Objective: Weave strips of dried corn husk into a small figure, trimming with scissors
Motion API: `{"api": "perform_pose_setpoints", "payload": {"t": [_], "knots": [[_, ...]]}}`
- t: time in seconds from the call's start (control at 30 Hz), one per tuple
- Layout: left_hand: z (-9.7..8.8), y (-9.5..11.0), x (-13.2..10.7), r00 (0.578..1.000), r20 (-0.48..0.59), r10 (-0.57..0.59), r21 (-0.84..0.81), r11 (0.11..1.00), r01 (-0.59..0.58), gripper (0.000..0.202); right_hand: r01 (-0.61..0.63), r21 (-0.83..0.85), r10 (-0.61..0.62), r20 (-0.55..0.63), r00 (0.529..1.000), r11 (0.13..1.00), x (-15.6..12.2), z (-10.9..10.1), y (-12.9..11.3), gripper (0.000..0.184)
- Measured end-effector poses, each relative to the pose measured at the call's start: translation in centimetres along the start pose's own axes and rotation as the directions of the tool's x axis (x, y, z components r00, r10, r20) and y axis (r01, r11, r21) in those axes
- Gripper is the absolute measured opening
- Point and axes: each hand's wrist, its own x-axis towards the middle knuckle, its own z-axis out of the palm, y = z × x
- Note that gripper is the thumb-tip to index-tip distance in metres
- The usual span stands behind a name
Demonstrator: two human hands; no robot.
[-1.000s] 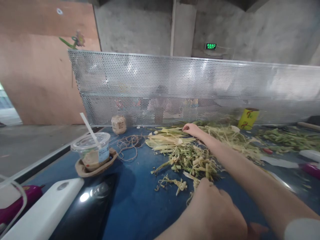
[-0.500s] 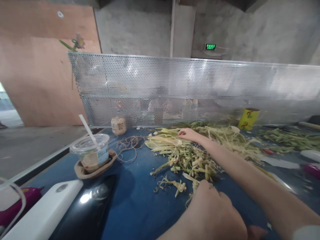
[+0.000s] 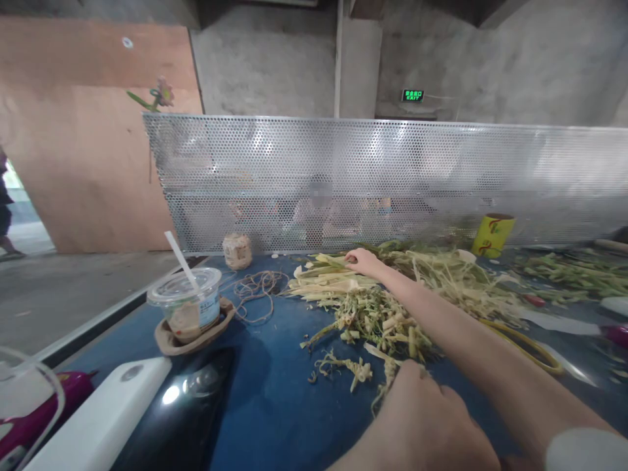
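My right hand (image 3: 363, 263) reaches forward over a pile of pale yellow-green corn husks (image 3: 321, 278). Its fingers are curled together at a husk in the pile, the fingertips partly hidden. Nearer the camera, my left hand (image 3: 426, 418) is closed, back of the hand up. A pale husk piece (image 3: 387, 371) with a trailing curl shows just past its thumb side; the part inside the hand is hidden. Between the hands lies a heap of chopped stalk bits (image 3: 375, 320). A small knotted scrap (image 3: 360, 371) rests alone on the blue table (image 3: 279, 405).
At left stand a lidded cup (image 3: 189, 304) with a straw in a cardboard holder (image 3: 196, 340), a dark glossy panel (image 3: 181, 418) and a white object (image 3: 103, 418). Twine (image 3: 258, 291) trails from a spool (image 3: 237, 252). A yellow can (image 3: 493, 235) stands by the perforated metal screen (image 3: 304, 157).
The view has shifted slightly, so table things appear a little to the right and lower. Both hands hold nearly the same places. A person's leg now shows at the far left.
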Motion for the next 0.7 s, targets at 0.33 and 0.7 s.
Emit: {"api": "perform_pose_setpoints", "payload": {"t": [0.33, 0.7], "knots": [[0.9, 0.1, 0.1, 0.992, -0.104, 0.076, 0.012, 0.997, -0.075, 0.040, -0.002, 0.077, 0.004, -0.014, 1.000, 0.997, 0.1, -0.5, 2.0, 0.027], [1.9, 0.6, 0.1, 0.970, -0.186, 0.159, 0.105, 0.984, -0.142, 0.035, 0.014, 0.115, -0.032, 0.157, 0.987, 0.993, -4.3, -2.9, 5.6, 0.027]]}}
